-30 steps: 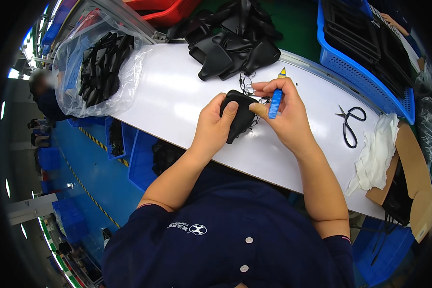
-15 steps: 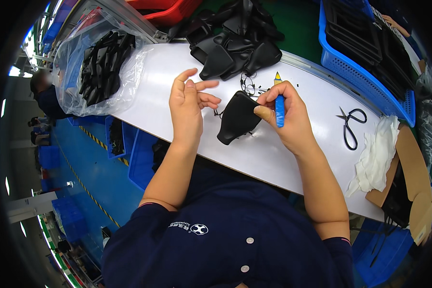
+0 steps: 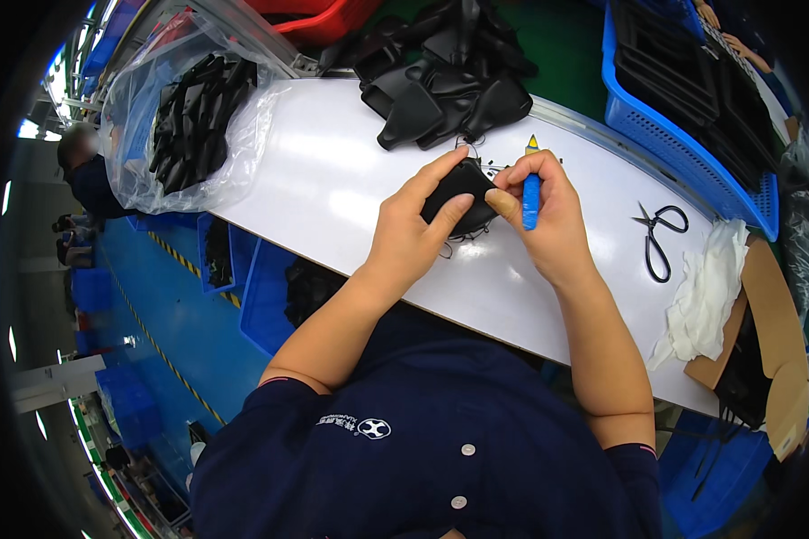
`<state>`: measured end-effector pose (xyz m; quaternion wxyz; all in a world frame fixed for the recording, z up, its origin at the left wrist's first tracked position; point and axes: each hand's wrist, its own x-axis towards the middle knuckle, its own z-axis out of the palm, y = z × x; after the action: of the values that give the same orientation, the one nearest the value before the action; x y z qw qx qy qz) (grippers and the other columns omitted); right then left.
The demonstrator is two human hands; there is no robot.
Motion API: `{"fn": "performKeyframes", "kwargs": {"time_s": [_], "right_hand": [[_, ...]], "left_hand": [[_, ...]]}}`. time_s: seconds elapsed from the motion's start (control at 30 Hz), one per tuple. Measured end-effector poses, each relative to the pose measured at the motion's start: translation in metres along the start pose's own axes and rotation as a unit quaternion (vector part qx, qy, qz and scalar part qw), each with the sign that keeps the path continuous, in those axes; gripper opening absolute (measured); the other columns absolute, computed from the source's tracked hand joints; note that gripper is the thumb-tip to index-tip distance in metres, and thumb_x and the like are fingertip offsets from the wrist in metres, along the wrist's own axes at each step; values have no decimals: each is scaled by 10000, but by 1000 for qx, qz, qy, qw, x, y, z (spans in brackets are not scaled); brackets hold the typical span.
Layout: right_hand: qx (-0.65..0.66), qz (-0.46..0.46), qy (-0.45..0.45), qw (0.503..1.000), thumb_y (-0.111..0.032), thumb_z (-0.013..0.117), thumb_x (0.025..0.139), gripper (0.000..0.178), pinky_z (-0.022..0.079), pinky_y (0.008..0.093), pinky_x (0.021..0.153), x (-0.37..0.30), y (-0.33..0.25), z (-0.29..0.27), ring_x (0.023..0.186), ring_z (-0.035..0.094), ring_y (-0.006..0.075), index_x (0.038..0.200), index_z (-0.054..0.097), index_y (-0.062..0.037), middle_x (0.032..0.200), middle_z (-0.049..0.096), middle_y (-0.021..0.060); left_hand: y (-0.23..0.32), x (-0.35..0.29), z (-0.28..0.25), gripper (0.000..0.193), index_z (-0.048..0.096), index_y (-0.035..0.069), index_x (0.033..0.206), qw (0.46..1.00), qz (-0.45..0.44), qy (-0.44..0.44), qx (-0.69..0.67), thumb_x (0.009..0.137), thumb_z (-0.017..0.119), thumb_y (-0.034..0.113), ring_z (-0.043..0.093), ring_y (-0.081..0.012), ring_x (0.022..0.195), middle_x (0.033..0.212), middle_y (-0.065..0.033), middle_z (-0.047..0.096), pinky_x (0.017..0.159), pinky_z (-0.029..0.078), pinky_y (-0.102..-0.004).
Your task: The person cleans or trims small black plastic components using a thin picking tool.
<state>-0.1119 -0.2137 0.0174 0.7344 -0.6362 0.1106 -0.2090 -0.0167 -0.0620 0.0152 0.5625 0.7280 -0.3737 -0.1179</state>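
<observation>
My left hand [image 3: 413, 220] is closed round the left side of a black moulded part [image 3: 458, 187], thumb on its near face and fingers behind. My right hand [image 3: 548, 211] pinches the part's right edge between thumb and fingertips. Tucked in that same hand, a trimming knife [image 3: 531, 199] with a blue-wrapped handle and yellow head points away from me. Thin black scraps [image 3: 470, 235] show along the part's lower edge, over the white tabletop [image 3: 333, 193]. Just beyond my hands lies a heap of similar black parts [image 3: 449, 85].
A clear bag of black parts [image 3: 202, 121] stands at left. Black scissors [image 3: 661, 238], white gloves or cloth [image 3: 706, 296] and an open cardboard box [image 3: 773, 341] lie at right. Blue [image 3: 683, 153] and red [image 3: 319, 25] bins border the far side. Another person's hand [image 3: 746, 52] shows far right.
My left hand has moved right and taken hold of the black part, its open fingers now closed. The part has turned and risen slightly; my right hand shifted a little right with the knife.
</observation>
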Motion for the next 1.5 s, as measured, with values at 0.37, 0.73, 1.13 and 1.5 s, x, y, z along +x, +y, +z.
{"fn": "performKeyframes", "kwargs": {"time_s": [0.37, 0.73, 1.13, 1.5], "right_hand": [[36, 40, 28, 998, -47, 718, 866, 237, 478, 253, 792, 3, 3, -8, 819, 552, 99, 949, 497, -63, 892, 590, 32], [22, 36, 54, 998, -58, 715, 868, 231, 486, 265, 813, 5, -1, -11, 858, 564, 107, 959, 503, -70, 926, 594, 35], [-150, -152, 60, 975, -106, 622, 962, 355, 476, 258, 827, 0, -14, -8, 932, 595, 138, 1305, 574, -26, 1011, 631, 73], [-150, -237, 33, 959, 9, 747, 804, 158, 548, 294, 753, -8, -2, 13, 893, 679, 192, 935, 659, -5, 976, 696, 112]], "left_hand": [[-9, 25, -45, 199, 629, 15, 1104, 940, 181, 238, 162, 936, 536, -37, 646, -205, 958, 1042, -124, 662, 826, 517, -295], [-5, 8, -29, 571, 337, 39, 1471, 948, 173, 153, 220, 966, 589, 122, 621, -194, 1008, 1159, -128, 614, 952, 459, -317], [2, 12, -12, 441, 465, 15, 1306, 833, -268, -59, -480, 956, 640, 219, 597, -156, 934, 1037, -73, 582, 748, 532, -244], [-2, 10, -2, 262, 553, 48, 1176, 789, -302, 24, -535, 975, 606, 207, 613, -149, 949, 1037, -60, 630, 851, 518, -300]]}}
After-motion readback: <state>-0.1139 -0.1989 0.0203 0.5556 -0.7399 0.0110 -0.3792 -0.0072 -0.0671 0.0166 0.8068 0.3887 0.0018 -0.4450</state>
